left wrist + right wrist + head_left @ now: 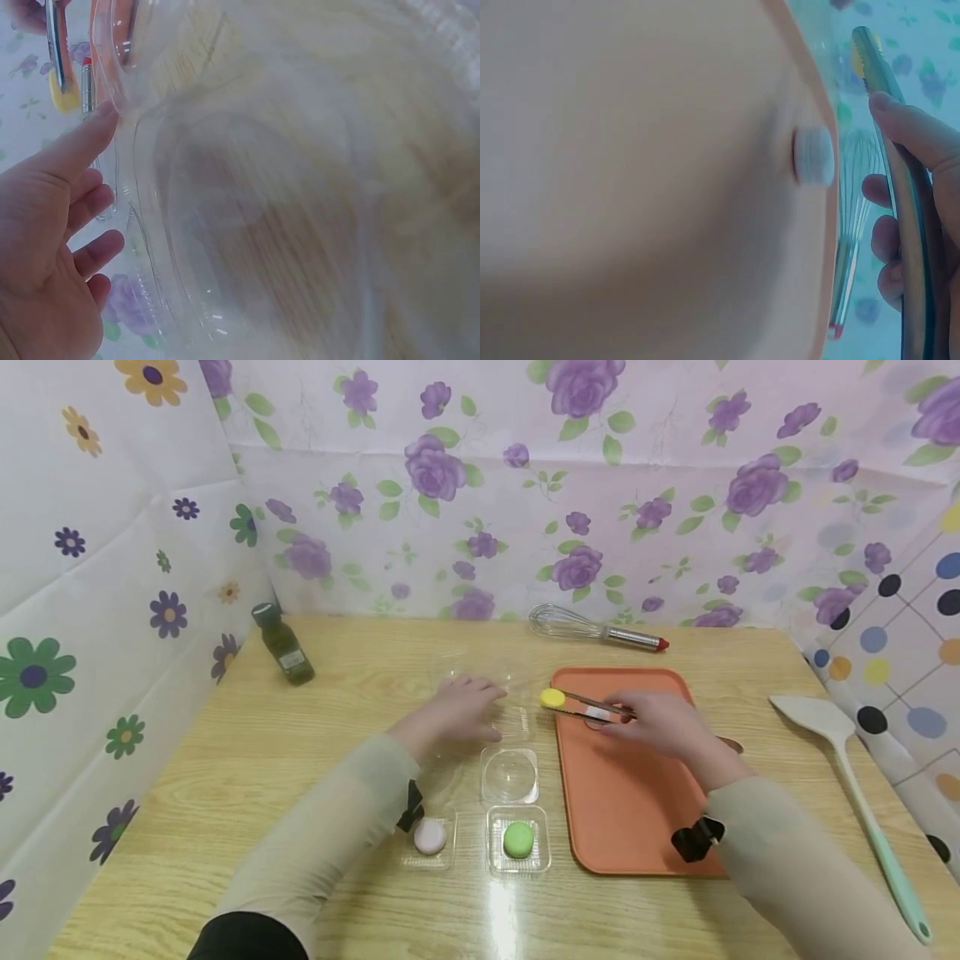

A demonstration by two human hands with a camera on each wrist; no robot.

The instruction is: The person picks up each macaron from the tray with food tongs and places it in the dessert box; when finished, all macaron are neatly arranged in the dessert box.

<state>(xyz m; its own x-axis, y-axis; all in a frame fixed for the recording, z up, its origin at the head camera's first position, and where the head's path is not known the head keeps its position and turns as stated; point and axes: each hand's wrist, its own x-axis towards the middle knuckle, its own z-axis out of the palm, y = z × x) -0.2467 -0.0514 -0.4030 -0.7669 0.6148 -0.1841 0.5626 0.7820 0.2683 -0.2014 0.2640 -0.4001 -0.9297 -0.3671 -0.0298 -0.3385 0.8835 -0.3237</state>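
My right hand (660, 722) grips metal tongs (907, 202) over the orange tray (630, 827). A yellow macaron (552, 697) is pinched at the tongs' tips, by the tray's left edge. Below the tongs, a small white round piece (814, 156) sits on the tray. My left hand (457, 714) reaches over the clear plastic boxes (247, 225), its thumb tip right at a rim and the fingers loosely bent. Nearer me, a green macaron (518, 840) sits in one clear box and a pale pink macaron (430, 836) in another, partly behind my left sleeve.
A whisk (592, 631) lies behind the tray. To the right is a white spatula (855, 777) with a mint handle. A dark green bottle (283, 645) is at the back left. Patterned sheets (480, 485) rise at the table's back and sides.
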